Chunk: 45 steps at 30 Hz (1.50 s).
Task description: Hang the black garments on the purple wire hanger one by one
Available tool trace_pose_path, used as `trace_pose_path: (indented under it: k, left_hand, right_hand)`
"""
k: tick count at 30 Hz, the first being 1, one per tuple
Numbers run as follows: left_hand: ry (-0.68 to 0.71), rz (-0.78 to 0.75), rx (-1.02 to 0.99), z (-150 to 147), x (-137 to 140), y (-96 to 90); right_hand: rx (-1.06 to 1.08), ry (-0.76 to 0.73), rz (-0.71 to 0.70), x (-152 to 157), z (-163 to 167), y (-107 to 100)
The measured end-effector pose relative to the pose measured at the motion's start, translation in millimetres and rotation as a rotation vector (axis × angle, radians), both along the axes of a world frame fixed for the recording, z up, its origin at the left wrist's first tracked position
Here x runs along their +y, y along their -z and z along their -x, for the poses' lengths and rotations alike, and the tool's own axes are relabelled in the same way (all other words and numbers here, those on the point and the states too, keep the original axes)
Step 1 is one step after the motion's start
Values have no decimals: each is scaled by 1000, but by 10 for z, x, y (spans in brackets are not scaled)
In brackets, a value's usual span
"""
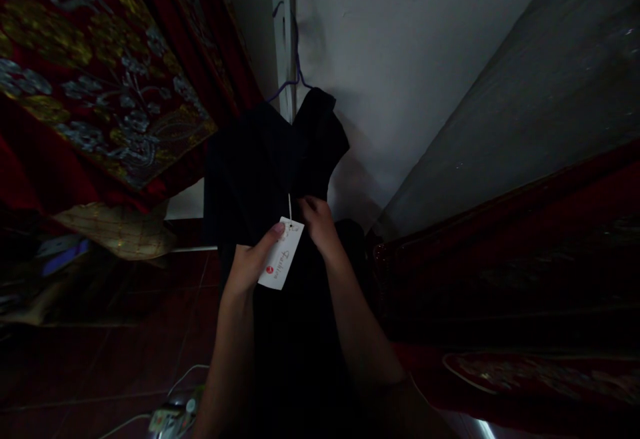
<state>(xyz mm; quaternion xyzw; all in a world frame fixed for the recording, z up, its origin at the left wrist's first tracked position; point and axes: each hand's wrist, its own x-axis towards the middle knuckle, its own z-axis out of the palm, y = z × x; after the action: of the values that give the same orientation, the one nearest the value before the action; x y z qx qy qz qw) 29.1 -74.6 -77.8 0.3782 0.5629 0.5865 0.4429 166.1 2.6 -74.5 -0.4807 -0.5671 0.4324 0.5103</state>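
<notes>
A dark garment [250, 172] hangs from a thin purple hanger [299, 72] against the wall. On its front is a white paper tag [283, 259] with the printed word "Fashion" and a red mark, tied by a short white string [289, 205]. My left hand [253, 259] grips the tag, its thumb lying over the upper left edge. Just right of the string, my right hand [316, 219] is closed at the garment's front, fingers bent inward. Its fingertips sink into shadow, so what they pinch is hard to make out.
Red cloth with gold and silver embroidery [125, 72] hangs at upper left. More red fabric [525, 259] lies along the right. A pale wall [390, 59] stands behind the garment. On the tiled floor at lower left is a power strip [173, 419] with cords.
</notes>
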Motion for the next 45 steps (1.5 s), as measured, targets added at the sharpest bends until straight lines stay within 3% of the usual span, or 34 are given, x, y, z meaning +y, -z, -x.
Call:
trace_pose_path:
  k: [3, 5, 8, 12, 15, 18, 21, 23, 27, 32, 36, 45]
  left_hand:
    - [-30, -29, 45, 50, 46, 39]
    - [-88, -130, 113, 58, 98, 70]
    - [-263, -315, 273, 15, 153, 108]
    - [-580, -401, 548, -113, 101, 166]
    - [-649, -488, 664, -239, 46, 253]
    - [-536, -489, 630, -352, 45, 361]
    - [-209, -384, 425, -405, 39, 408]
    - [-96, -315, 324, -417, -5, 352]
    - [-146, -358, 245, -479, -75, 0]
    - [21, -508, 133, -581, 244, -401]
    - [36, -580, 288, -572, 407, -394]
    - [33, -508, 437, -457, -12, -350]
  right_hand:
    - [-35, 75, 20, -43, -26, 160]
    - [-34, 77, 44, -80, -54, 220]
    - [-34, 47, 79, -129, -91, 247]
    - [33, 51, 118, -184, -91, 254]
    - [124, 85, 103, -222, -62, 251]
    - [163, 48, 72, -257, -46, 230]
    - [165, -12, 47, -279, -65, 210]
    - [141, -2, 33, -286, -91, 205]
    - [129, 16, 39, -303, -128, 200]
    - [214, -66, 66, -348, -97, 171]
    - [215, -60, 57, -403, -65, 158]
    - [199, -98, 81, -538, -79, 81]
